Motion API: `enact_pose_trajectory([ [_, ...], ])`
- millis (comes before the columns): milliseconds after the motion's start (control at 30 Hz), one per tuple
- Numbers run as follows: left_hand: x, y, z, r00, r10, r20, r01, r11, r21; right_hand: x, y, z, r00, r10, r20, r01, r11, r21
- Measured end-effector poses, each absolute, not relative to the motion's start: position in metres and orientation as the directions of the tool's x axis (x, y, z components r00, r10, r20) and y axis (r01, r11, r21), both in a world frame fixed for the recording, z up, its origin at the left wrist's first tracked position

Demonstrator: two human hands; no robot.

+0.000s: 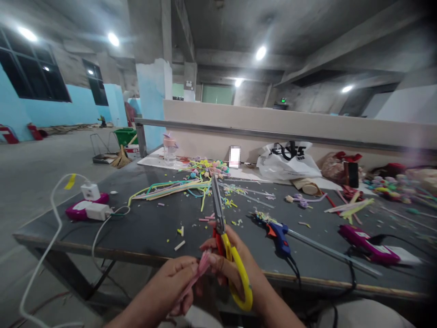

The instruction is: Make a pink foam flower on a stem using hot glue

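My right hand (239, 269) grips scissors (221, 228) with yellow and red handles, their closed blades pointing up and away over the table. My left hand (174, 282) pinches a bundle of pink pipe cleaners (201, 269) close to the front edge of the table. The pink ends reach the fingers of my right hand at the scissor handles. Both hands sit just before the dark grey table (146, 228).
A blue glue gun (278, 232) lies right of my hands. Coloured pipe cleaners (174, 187) and cut scraps are scattered over the middle. A pink power strip with white plugs (88, 207) lies left, another pink strip (365, 241) right. A white bag (287, 164) stands at the back.
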State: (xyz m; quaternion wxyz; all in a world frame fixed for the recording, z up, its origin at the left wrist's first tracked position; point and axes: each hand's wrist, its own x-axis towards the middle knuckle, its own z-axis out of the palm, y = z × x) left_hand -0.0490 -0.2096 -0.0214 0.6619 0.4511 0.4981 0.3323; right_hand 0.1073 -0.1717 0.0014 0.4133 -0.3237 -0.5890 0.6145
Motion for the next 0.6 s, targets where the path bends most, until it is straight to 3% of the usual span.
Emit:
enact_pose_trajectory([
  [267, -0.0488, -0.2128, -0.0137, 0.311, 0.853, -0.420, -0.070, 0.461, 0.885, 0.1079, -0.1692, -0.0078, -0.422, 0.905, 0.054, -0.106, 0.010, -0.994],
  [600, -0.0463, -0.2126, -0.0223, 0.289, 0.892, -0.348, -0.066, 0.382, 0.922, 0.1064, -0.1742, -0.0078, -0.418, 0.906, 0.074, -0.113, 0.030, -0.993],
])
